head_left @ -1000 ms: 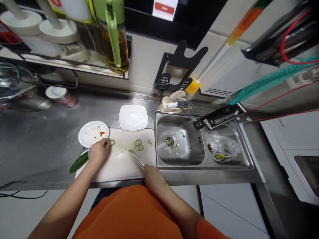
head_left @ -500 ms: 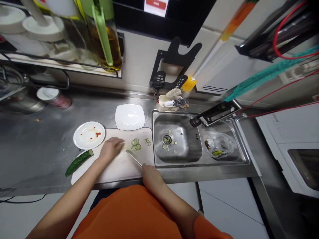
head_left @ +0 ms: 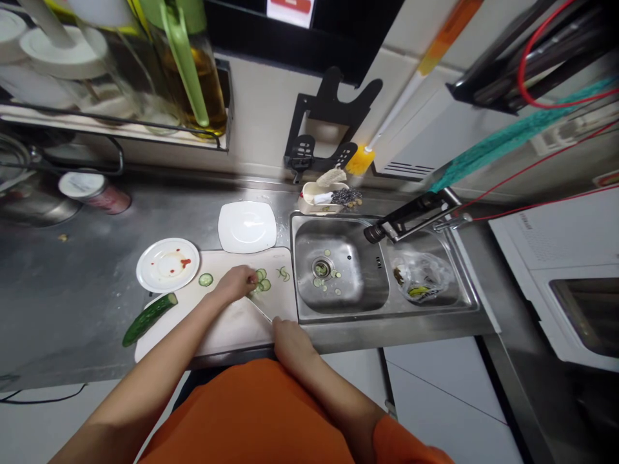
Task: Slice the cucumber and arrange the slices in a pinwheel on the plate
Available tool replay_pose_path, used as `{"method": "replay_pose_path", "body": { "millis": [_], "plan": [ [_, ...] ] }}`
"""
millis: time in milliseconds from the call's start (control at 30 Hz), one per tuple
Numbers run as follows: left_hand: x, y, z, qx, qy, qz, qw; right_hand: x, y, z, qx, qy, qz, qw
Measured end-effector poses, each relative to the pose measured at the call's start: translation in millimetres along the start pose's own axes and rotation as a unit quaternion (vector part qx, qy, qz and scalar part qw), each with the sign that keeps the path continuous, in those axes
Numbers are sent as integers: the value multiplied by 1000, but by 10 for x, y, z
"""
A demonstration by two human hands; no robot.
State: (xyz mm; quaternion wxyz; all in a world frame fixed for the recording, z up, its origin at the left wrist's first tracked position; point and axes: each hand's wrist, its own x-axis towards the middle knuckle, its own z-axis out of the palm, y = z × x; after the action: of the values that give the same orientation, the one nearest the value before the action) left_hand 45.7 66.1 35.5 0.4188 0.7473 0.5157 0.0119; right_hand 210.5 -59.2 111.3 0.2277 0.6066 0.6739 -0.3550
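My right hand [head_left: 290,339] is closed round the handle of a knife [head_left: 260,309], whose blade points up and left across the white cutting board [head_left: 227,335]. With fingers curled together, my left hand [head_left: 235,283] pinches at the edge of a small group of cucumber slices [head_left: 264,283]. Its fingertips partly cover the slices there. One single cucumber slice [head_left: 206,280] lies on the board left of that hand. Thin cucumber strips [head_left: 283,274] rest near the board's right edge. A cut length of cucumber [head_left: 149,319] lies across the board's left edge.
Behind the board stand a white square plate [head_left: 247,227] and a round plate [head_left: 167,265] with red stains. To the right is a steel sink [head_left: 358,303] with slices round its drain. The faucet [head_left: 411,216] reaches over it. A plastic bag [head_left: 425,277] sits in the second basin.
My left hand has moved right, from open board to the cucumber slices, and its fingers have closed. A single slice shows where that hand was. The right hand keeps the knife nearly still.
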Motion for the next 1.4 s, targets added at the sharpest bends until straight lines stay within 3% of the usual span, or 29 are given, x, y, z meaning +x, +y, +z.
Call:
{"method": "replay_pose_path", "body": {
  "millis": [133, 367, 567, 933, 1400],
  "plan": [
    [-69, 32, -6, -44, 12, -8, 999, 6, 3, -15, 2, -6, -4, 1000],
    [-313, -122, -53, -76, 114, -159, 978, -16, -7, -83, -4, -18, 6, 1000],
    [-481, -253, 12, -74, 179, -215, 957, -9, 39, -83, -3, -11, -5, 1000],
    [-516, -250, 128, -67, 230, -196, 951, 147, -181, -184, 2, 18, -20, 1000],
    [-500, -235, 114, -68, 215, -225, 948, 220, -242, -225, 13, 16, -15, 1000]
  ]
}}
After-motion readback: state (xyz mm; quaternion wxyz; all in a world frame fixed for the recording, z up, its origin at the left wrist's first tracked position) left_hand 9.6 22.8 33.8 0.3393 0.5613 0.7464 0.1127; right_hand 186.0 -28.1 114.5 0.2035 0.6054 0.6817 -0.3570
